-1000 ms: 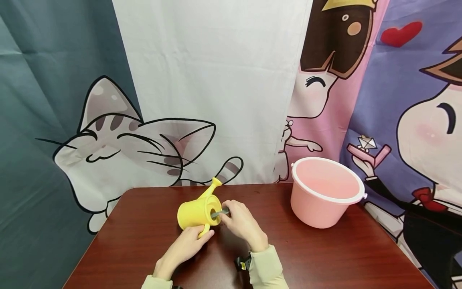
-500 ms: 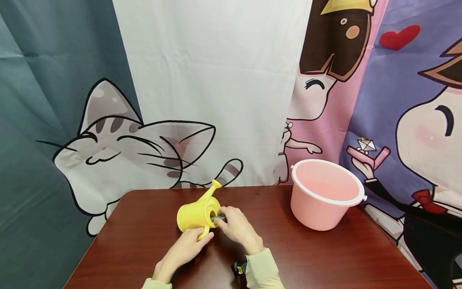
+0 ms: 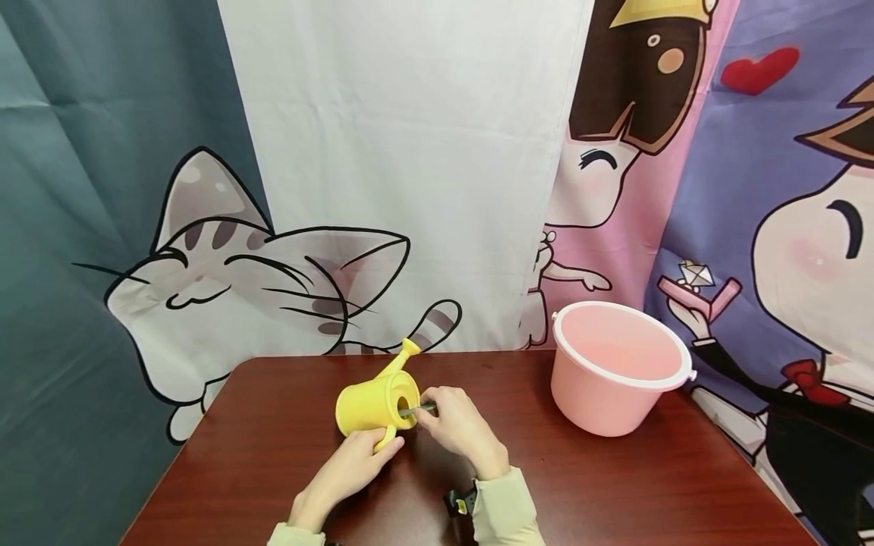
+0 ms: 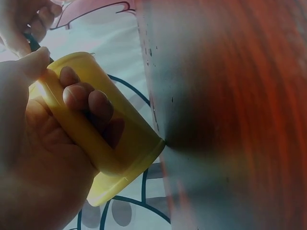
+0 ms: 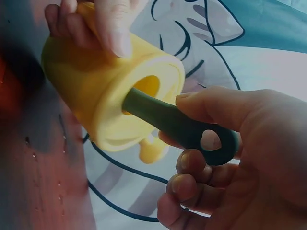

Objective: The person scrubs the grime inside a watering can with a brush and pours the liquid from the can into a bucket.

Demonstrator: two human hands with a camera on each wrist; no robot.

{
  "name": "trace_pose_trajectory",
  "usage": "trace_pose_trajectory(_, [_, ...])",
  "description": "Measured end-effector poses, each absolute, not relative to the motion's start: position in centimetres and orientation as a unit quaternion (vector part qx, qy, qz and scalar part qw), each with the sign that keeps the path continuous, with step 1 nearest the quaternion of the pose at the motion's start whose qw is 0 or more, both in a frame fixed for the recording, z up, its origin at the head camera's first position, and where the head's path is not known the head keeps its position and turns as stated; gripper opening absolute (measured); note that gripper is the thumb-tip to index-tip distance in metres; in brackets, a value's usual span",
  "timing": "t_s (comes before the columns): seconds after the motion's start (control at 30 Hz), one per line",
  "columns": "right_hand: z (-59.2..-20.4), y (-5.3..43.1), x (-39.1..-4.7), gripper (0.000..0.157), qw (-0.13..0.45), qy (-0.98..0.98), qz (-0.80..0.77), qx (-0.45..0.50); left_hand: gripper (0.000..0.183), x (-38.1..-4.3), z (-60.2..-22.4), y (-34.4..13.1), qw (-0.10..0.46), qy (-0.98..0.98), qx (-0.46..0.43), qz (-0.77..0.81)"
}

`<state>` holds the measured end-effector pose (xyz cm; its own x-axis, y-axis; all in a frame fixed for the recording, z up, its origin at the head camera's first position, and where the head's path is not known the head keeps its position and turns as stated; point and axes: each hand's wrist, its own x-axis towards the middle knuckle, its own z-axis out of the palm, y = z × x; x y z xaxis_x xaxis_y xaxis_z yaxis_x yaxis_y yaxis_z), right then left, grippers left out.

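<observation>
A yellow watering can (image 3: 362, 406) is tilted over on its side above the brown table, its round opening facing right and its spout pointing up and back. My left hand (image 3: 351, 464) grips the can's handle, fingers curled through the loop in the left wrist view. Between thumb and fingers, my right hand (image 3: 459, 426) pinches a dark green handled tool (image 5: 168, 117) with a heart-shaped hole near its end. Its far end goes into the can's opening and is hidden inside, so its kind cannot be told.
A pink bucket (image 3: 601, 394) with a white rim stands at the table's right rear. Behind the table (image 3: 614, 493) hangs a printed cloth backdrop (image 3: 410, 152), close to the table's back edge.
My right hand pushed the green tool a little further into the can, then drew it partly back to the right. The left hand and watering can stay nearly still.
</observation>
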<state>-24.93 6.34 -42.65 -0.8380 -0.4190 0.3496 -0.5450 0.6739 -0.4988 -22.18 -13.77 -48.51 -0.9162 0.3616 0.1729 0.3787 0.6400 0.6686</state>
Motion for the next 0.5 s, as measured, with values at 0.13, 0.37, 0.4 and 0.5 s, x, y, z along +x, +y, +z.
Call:
trace_pose_trajectory(0.13, [-42.2,6.7,-24.7,0.007,0.106,-0.908,0.305,0.268,0.036,-22.0,-48.6,-13.8,0.008,-0.905,-0.203,-0.374])
trace_pose_trajectory(0.37, [-41.4,6.8,-24.4,0.005,0.126,-0.903,0.306,0.275,0.036,-22.2,-48.6,-13.9,0.019,-0.907,-0.206,-0.367])
trace_pose_trajectory(0.4, [-41.3,6.8,-24.3,0.005,0.128,-0.903,0.305,0.275,0.036,-22.3,-48.6,-13.9,0.019,-0.907,-0.207,-0.366])
trace_pose_trajectory(0.5, [-41.3,6.8,-24.3,0.006,0.127,-0.905,0.301,0.274,0.037,-22.3,-48.7,-13.8,0.014,-0.905,-0.207,-0.370])
